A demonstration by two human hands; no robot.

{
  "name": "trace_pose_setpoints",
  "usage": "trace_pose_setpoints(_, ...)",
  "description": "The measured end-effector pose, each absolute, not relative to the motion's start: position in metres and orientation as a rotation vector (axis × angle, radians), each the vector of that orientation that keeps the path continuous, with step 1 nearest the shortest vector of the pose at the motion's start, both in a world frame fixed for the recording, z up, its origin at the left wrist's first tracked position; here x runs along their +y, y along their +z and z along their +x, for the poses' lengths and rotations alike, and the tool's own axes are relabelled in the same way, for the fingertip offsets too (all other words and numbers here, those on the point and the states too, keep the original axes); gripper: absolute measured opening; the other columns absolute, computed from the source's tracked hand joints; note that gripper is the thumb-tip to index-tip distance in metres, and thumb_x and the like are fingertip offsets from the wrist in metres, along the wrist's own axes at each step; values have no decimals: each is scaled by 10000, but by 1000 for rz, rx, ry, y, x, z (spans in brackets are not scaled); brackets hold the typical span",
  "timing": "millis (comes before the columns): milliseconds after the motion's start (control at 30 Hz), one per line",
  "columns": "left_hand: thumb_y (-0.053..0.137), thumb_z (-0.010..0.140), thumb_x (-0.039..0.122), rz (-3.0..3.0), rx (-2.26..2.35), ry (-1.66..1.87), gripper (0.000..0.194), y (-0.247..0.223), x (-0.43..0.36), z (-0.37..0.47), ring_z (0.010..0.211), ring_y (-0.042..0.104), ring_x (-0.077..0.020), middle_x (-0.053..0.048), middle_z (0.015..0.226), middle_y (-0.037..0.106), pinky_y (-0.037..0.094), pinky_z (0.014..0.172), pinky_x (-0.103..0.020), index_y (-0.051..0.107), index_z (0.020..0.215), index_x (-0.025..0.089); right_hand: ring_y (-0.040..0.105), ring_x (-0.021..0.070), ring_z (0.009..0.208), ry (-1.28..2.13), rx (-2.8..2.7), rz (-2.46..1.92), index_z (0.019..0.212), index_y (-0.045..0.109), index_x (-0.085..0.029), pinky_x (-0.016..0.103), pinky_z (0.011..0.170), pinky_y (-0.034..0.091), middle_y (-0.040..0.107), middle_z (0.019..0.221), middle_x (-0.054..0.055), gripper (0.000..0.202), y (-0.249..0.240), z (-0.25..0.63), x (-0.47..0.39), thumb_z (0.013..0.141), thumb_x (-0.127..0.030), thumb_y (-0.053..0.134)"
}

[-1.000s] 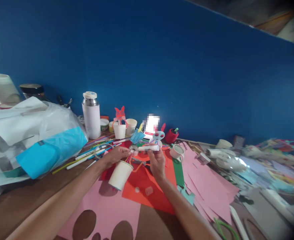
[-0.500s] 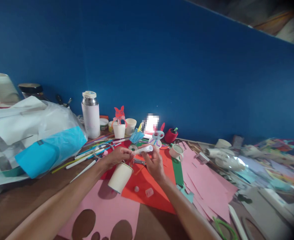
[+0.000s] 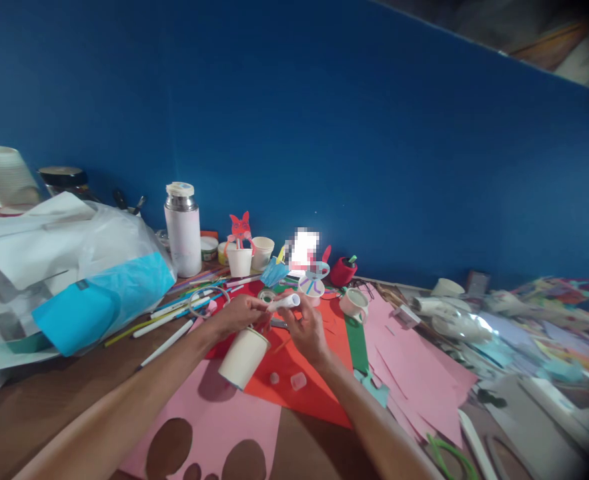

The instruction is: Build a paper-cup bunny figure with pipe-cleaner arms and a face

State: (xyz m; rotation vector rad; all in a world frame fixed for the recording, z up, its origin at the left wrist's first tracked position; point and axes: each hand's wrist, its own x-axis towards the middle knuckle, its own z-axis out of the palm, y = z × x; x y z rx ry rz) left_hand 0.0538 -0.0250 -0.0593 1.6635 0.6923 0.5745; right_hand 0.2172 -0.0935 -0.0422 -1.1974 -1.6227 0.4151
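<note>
My left hand [image 3: 239, 315] is closed, with thumb and forefinger pinched near the tip of a small white tube [image 3: 284, 303]. Below those fingers hangs a cream paper cup [image 3: 244, 358], tilted, its rim up by my hand. Exactly where the fingers grip the cup is hidden. Thin pink-red strips show beside its rim. My right hand [image 3: 308, 331] is closed around the white tube, whose round end faces right. Scissors [image 3: 279, 323] lie partly hidden behind the hands on red-orange paper [image 3: 319, 393]. A small pinkish cap [image 3: 298, 381] rests on that paper.
Pink paper with cut-out holes [image 3: 204, 407] lies in front. A flask [image 3: 183, 233], a cup with a red paper figure [image 3: 240, 261] and a mug [image 3: 354, 304] stand behind. Markers [image 3: 167, 343] and a plastic bag [image 3: 74, 267] are at left; pink sheets [image 3: 414, 360] at right.
The white tube has shifted slightly left and turned, its round end lower and facing me more. The right hand moved a little with it. The cup has shifted slightly right.
</note>
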Motion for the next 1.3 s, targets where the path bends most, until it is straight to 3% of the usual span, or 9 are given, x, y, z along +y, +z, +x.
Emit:
trace_pose_setpoints(533, 566, 692, 393, 1635, 742, 540, 302, -58, -26, 55, 511, 472, -120, -72, 647, 630, 309, 479, -211, 683, 739, 118, 568, 165, 766, 321, -1747, -1210, 947, 568, -195, 248, 676, 412, 630, 866, 49, 166, -40, 219, -95, 829, -263, 473)
trace_pose_setpoints(1000, 502, 713, 339, 1668, 767, 532, 290, -56, -27, 54, 556, 474, -113, -45, 641, 605, 336, 524, -211, 674, 741, 108, 569, 157, 748, 310, -1806, -1252, 937, 552, -184, 252, 679, 436, 622, 856, 49, 167, -44, 226, -92, 851, -286, 453)
trace_pose_setpoints(1300, 561, 684, 354, 1598, 756, 515, 293, -57, -28, 57, 506, 424, -94, -57, 615, 584, 304, 484, -216, 655, 726, 79, 571, 175, 784, 263, -1792, -1184, 943, 555, -186, 281, 702, 441, 626, 872, 64, 160, -47, 223, -91, 844, -266, 458)
